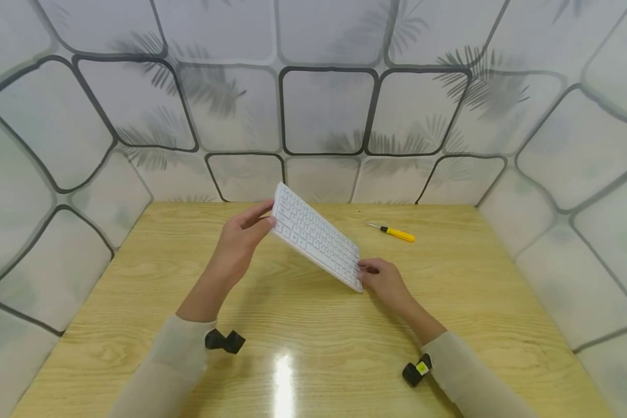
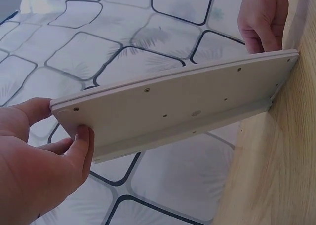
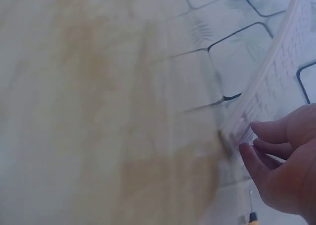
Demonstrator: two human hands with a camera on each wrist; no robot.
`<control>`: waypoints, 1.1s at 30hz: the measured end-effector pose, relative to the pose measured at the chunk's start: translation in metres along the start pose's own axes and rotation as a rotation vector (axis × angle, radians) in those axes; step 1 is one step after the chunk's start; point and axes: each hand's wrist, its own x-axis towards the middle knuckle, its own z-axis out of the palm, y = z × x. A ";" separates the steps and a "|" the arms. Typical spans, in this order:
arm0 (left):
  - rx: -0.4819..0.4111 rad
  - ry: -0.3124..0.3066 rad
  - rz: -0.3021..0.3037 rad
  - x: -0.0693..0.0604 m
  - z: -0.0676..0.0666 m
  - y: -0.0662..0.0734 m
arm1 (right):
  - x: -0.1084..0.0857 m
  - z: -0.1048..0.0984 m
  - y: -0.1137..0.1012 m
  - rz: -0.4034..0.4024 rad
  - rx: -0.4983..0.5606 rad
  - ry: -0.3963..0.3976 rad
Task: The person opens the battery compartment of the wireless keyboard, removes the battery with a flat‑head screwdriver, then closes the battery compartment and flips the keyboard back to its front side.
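So on the left, the left hand (image 1: 235,247) has the white keyboard (image 1: 316,238) pinched by its end, thumb on the keys' side, fingers underneath. The keyboard's slanted over the wooden table (image 1: 345,348), left end up, right end way lower, with tiny screws (image 2: 147,90) dotting its underside. Next, the right hand (image 1: 388,283) is pinching the low end. Just beyond that hand, a yellow-handled screwdriver (image 1: 397,234) lies flat, tip pointing left.

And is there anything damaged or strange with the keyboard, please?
No damage stands out. The keyboard is tilted, but this looks deliberate: the left hand holds its higher end, the right hand its lower end.
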 end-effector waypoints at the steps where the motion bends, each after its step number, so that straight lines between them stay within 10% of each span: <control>1: -0.003 0.003 -0.001 0.000 0.001 0.001 | 0.001 0.000 -0.004 -0.011 -0.005 0.001; 33: 0.114 -0.034 0.004 0.014 0.039 0.032 | 0.025 -0.016 -0.160 -0.327 0.238 -0.008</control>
